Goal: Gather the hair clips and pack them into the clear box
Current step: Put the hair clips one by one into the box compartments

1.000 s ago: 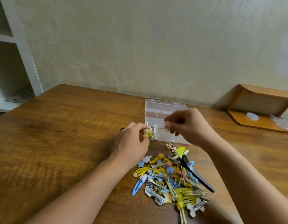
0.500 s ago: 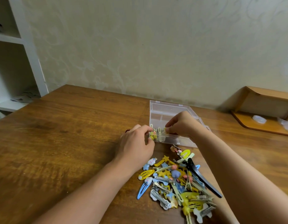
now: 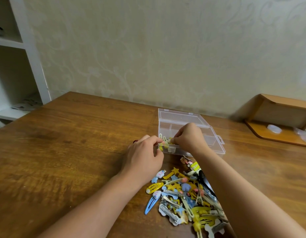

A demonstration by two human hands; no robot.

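So, the right hand (image 3: 188, 138) had been brought down from a raised spot over the clear box (image 3: 181, 127) a second earlier, and it was now planted at the box's near-left corner, fingers pinched tightly on a small yellowish clip (image 3: 169, 141). The left hand (image 3: 145, 153) was parked just at 9 o'clock of that corner, thumb and forefinger closed against the same little cluster of clips hooked on the front wall. Whether those were really gripped or only steadied couldn't be made out, honestly; too small.

The box itself was seen lying open on the wooden table (image 3: 71, 143), lid folded back toward 12 o'clock, and apart from the few clips at the front edge its compartments looked pretty bare. The main pile of hair clips (image 3: 184, 193) was left at 6 o'clock of the box, close to it but not touching, with a blue snap clip (image 3: 150, 205) stuck out at its 8 o'clock side and a long black clip (image 3: 206, 182) partly hidden under the right forearm.

What the shift seemed to mean: one clip was being seated, not just carried. So progress was judged as very early, with nearly the whole pile left to be moved.
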